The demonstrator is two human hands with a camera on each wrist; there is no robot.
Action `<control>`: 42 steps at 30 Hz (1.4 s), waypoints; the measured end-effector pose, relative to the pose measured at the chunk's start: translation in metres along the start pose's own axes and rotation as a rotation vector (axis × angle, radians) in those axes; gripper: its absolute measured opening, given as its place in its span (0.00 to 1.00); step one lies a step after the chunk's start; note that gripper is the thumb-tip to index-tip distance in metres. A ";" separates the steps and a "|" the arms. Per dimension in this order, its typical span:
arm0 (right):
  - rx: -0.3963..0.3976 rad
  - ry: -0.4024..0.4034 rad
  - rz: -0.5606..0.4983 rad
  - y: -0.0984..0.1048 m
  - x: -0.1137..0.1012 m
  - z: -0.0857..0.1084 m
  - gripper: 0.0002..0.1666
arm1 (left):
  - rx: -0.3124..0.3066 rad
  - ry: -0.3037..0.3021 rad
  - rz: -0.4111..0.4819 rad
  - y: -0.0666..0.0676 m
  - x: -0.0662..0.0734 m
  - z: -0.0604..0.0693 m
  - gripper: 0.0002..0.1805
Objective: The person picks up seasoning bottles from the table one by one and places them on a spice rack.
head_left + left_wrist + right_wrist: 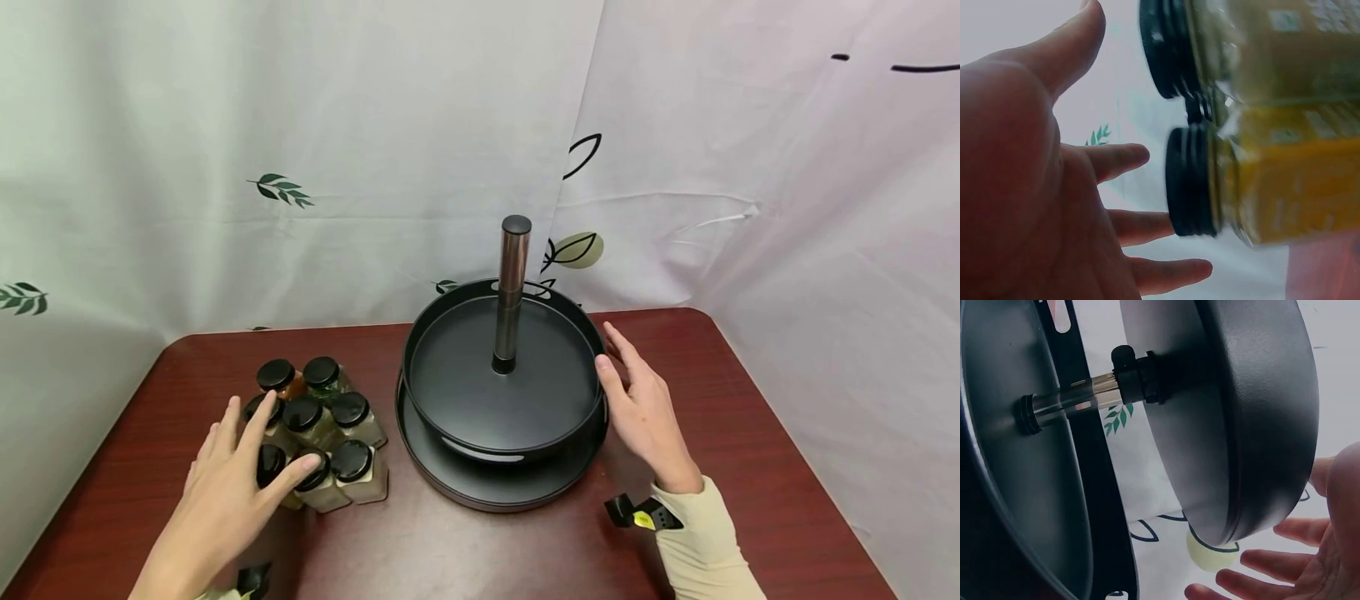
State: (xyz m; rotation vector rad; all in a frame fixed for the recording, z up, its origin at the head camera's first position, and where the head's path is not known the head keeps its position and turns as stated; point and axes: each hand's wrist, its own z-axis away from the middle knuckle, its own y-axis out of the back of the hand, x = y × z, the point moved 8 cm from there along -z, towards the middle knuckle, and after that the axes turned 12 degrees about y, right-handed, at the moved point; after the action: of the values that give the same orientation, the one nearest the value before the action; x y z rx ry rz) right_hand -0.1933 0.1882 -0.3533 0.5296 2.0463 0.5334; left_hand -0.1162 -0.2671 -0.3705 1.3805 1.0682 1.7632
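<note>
A black two-tier round turntable rack (457, 350) with a shiny metal post (512, 283) stands mid-table. My right hand (641, 408) is at the right rim of its upper tray (1272, 412), fingers extended; whether they touch it is unclear. The right wrist view shows the post running between the two trays. At the left stands a cluster of spice jars (362, 477) with black lids. Over the cluster's left side my left hand (225, 483) spreads its fingers and holds nothing. In the left wrist view, a jar with yellow contents (1297, 181) is close to those fingers.
The dark red-brown table (465, 550) has rounded back corners. A white curtain (390, 125) with leaf prints hangs behind it and along the sides. A black wrist strap (645, 512) is on the right sleeve.
</note>
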 end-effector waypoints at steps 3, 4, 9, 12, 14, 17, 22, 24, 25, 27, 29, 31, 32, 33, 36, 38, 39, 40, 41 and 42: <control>-0.006 -0.002 0.000 -0.002 0.001 0.000 0.31 | -0.004 0.004 -0.001 -0.002 -0.007 0.000 0.54; -0.009 -0.004 -0.002 -0.003 0.001 0.000 0.31 | -0.002 0.004 -0.004 -0.003 -0.009 0.000 0.54; -0.012 -0.018 -0.008 -0.006 0.003 0.001 0.31 | -0.005 0.007 -0.013 -0.005 -0.017 0.001 0.53; -0.009 -0.024 -0.003 -0.007 0.004 0.001 0.31 | -0.025 0.015 -0.013 -0.007 -0.021 0.002 0.53; -0.003 -0.026 0.001 -0.007 0.004 0.001 0.30 | -0.044 0.026 -0.015 -0.009 -0.023 0.003 0.53; 0.007 -0.026 0.007 -0.007 0.003 0.001 0.30 | -0.059 0.033 -0.010 -0.011 -0.026 0.004 0.53; 0.018 -0.032 0.023 -0.008 0.002 0.002 0.30 | -0.065 0.020 -0.006 -0.014 -0.032 0.008 0.52; 0.024 -0.035 0.029 -0.007 0.002 0.002 0.30 | -0.071 0.011 -0.009 -0.016 -0.034 0.008 0.54; 0.027 -0.034 0.032 -0.007 0.002 0.002 0.30 | -0.079 0.013 -0.016 -0.017 -0.035 0.007 0.56; 0.031 -0.035 0.034 -0.007 0.001 0.002 0.30 | -0.094 0.020 -0.031 -0.019 -0.037 0.006 0.59; 0.030 -0.035 0.031 -0.007 0.001 0.002 0.30 | -0.098 0.022 -0.041 -0.020 -0.039 0.005 0.62; 0.026 -0.038 0.029 -0.008 0.002 0.002 0.30 | -0.095 0.025 -0.045 -0.021 -0.041 0.004 0.65; 0.023 -0.041 0.029 -0.008 0.002 0.002 0.30 | -0.086 0.019 -0.039 -0.021 -0.041 0.004 0.65; 0.022 -0.043 0.027 -0.008 0.002 0.002 0.30 | -0.075 0.009 -0.031 -0.021 -0.041 0.004 0.66; 0.024 -0.048 0.026 -0.008 0.003 0.002 0.30 | -0.037 -0.023 -0.003 -0.020 -0.041 0.005 0.65; 0.028 -0.046 0.023 -0.009 0.002 0.002 0.30 | -0.016 -0.041 0.013 -0.021 -0.041 0.005 0.64; 0.031 -0.045 0.021 -0.008 0.002 0.002 0.30 | -0.006 -0.047 0.021 -0.021 -0.041 0.006 0.63; 0.034 -0.045 0.021 -0.008 0.002 0.002 0.30 | 0.001 -0.049 0.028 -0.022 -0.041 0.006 0.62; 0.037 -0.043 0.023 -0.008 0.002 0.002 0.30 | 0.012 -0.051 0.036 -0.022 -0.040 0.006 0.60; 0.040 -0.044 0.022 -0.008 0.002 0.003 0.30 | 0.020 -0.050 0.043 -0.023 -0.040 0.006 0.59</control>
State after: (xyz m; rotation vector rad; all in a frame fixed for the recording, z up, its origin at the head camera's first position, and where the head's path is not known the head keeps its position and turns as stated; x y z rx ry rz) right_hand -0.1934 0.1831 -0.3607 0.5830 2.0145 0.4904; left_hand -0.1011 -0.2899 -0.4080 1.4625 1.0384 1.7437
